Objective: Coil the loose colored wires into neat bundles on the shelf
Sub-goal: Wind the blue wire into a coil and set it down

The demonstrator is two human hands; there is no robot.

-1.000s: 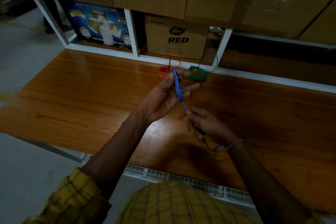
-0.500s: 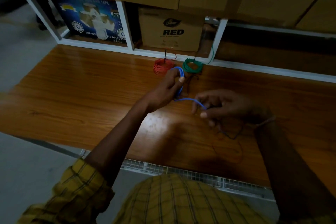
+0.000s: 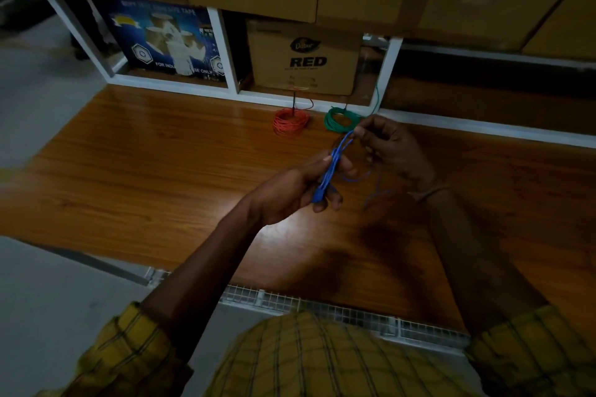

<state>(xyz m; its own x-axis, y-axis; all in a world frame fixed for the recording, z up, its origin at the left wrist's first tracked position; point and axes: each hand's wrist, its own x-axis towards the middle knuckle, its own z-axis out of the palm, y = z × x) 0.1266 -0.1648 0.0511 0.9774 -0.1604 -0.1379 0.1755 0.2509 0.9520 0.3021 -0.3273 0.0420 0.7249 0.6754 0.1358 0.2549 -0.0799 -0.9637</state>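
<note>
Sleeves (image 3: 129, 354) of yellow plaid nearest. Above glossy wood-grain surface (image 3: 145, 177), left hand (image 3: 290, 190) with fingers curled round thin blue wire (image 3: 329, 171), several elongated loops; right hand (image 3: 390, 148) pinching loop's far end, loose tail dangling beneath. Beyond, two round coils: red wire coil (image 3: 290, 122), green wire coil (image 3: 340, 121). Farthest, cardboard box (image 3: 304, 58) marked RED.

Blue wire gathered into longer loops between two hands

The right hand (image 3: 392, 147) has risen toward 1 o'clock of the left hand (image 3: 290, 192), now pinching the top of the blue wire (image 3: 332, 171) near the green coil (image 3: 342, 119). The left hand's bundle now holds several strands.
</note>
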